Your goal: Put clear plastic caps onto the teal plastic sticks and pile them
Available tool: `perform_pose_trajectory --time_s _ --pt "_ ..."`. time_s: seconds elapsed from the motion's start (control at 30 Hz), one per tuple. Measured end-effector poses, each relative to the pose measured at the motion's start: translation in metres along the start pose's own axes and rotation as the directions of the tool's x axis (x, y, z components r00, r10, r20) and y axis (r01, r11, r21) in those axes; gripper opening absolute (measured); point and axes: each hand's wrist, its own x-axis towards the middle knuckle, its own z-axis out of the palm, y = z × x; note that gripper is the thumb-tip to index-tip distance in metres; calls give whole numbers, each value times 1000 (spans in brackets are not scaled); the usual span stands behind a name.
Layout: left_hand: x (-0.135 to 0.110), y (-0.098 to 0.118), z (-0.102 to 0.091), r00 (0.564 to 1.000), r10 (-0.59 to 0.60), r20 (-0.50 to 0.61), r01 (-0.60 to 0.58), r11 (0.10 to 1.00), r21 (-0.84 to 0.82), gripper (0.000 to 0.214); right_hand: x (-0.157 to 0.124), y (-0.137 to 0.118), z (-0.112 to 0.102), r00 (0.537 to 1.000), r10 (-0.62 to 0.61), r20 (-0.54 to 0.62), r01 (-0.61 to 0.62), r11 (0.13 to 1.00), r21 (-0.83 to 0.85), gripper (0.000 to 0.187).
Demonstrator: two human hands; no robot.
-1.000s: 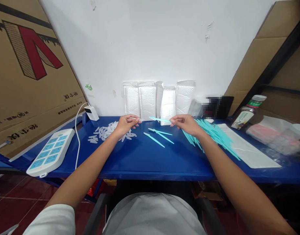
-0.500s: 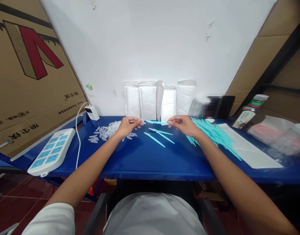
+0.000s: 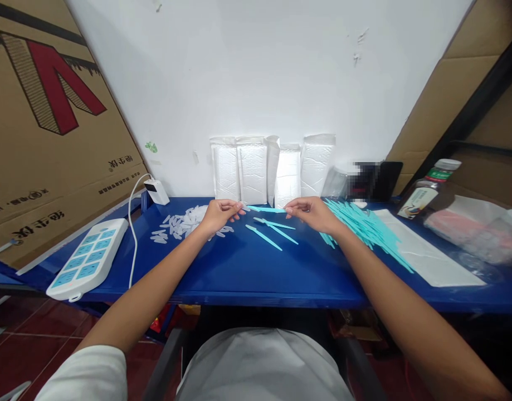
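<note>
My left hand [image 3: 224, 214] pinches a small clear plastic cap [image 3: 246, 208] between thumb and fingertips. My right hand [image 3: 308, 211] grips the handle end of a turquoise eyebrow razor [image 3: 268, 210], held level above the table. The razor's far end meets the cap or lies right beside it; at this size I cannot tell how far it is inside. Just below, several more turquoise razors [image 3: 264, 238] rest on the table with whitish tips. A loose heap of clear caps [image 3: 184, 221] spreads around my left wrist. By my right wrist lies a large pile of turquoise razors [image 3: 364, 228].
White padded packets [image 3: 252, 170] lean on the wall behind the blue table [image 3: 239, 273]. To the left are a power strip [image 3: 88, 256], a small white device [image 3: 156, 192] with a cable, and a carton [image 3: 50, 167]. A bottle [image 3: 427, 189] and a plastic bag [image 3: 468, 228] stand right.
Both hands stay nearly in place. The cap and the razor's end appear slightly closer together, with the right hand shifted a little to the left.
</note>
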Motion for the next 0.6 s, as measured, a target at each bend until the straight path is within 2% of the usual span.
perform_pose_trajectory --time_s 0.17,0.43,0.6 --pt "0 2 1 1000 -2 -4 1 1000 -12 54 -1 -2 1 1000 -10 5 10 1000 5 49" --pt "-7 5 12 999 -47 18 47 999 0 54 -2 -3 22 1000 7 -20 -5 997 78 51" --pt "-8 6 11 999 -38 12 38 999 10 55 -2 2 25 1000 14 5 -14 997 76 53"
